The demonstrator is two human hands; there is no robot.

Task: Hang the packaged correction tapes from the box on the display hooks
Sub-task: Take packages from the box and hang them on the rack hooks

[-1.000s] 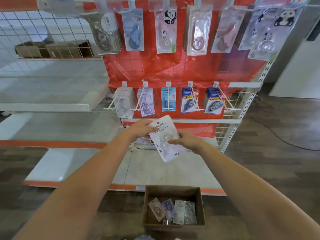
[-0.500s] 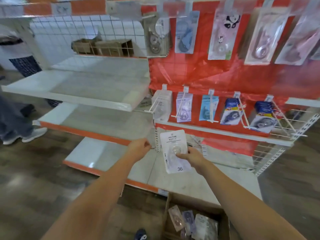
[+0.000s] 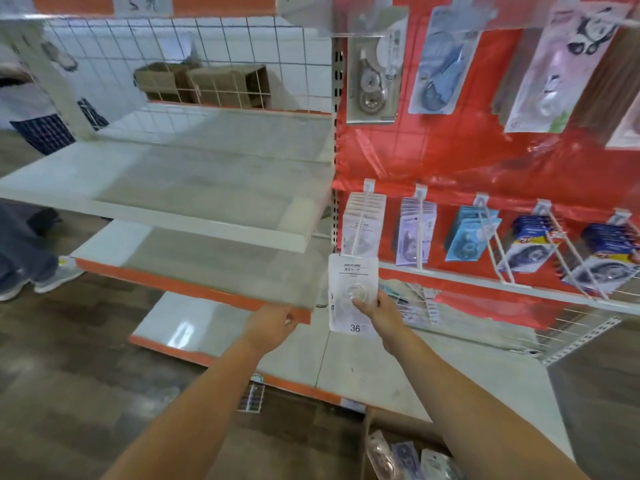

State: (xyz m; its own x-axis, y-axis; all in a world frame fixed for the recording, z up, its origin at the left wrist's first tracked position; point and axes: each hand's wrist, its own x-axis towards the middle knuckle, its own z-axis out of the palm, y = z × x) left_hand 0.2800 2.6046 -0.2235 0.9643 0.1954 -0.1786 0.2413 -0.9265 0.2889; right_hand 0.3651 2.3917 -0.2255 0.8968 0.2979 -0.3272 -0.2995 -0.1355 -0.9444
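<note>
Near the centre of the frame, the right hand (image 3: 375, 308) pinched a white packaged correction tape (image 3: 351, 292) by its lower half, thumb over the clear blister, and held it upright just below the leftmost hook (image 3: 360, 221) of the lower row. That hook already carried a stack of matching white packs (image 3: 365, 220), so the step in hand looked like the hanging itself: pack lifted from the box and brought up to its hook. The next move probably called for raising the pack until the hole in its top edge met the hook's tip, then sliding it back against the stack; the hole itself was too small to make out. The left hand (image 3: 268, 327) hung to the left of the pack, apart from it, fingers loosely curled and holding nothing, near the orange edge of a shelf (image 3: 194, 289).

At the bottom right of the frame, the cardboard box (image 3: 367, 441) showed only in part. Inside lay several more packs (image 3: 405, 457), one clear and at least one purple, so more hanging remained. To the right, further hooks held purple, light blue and dark blue packs.
</note>
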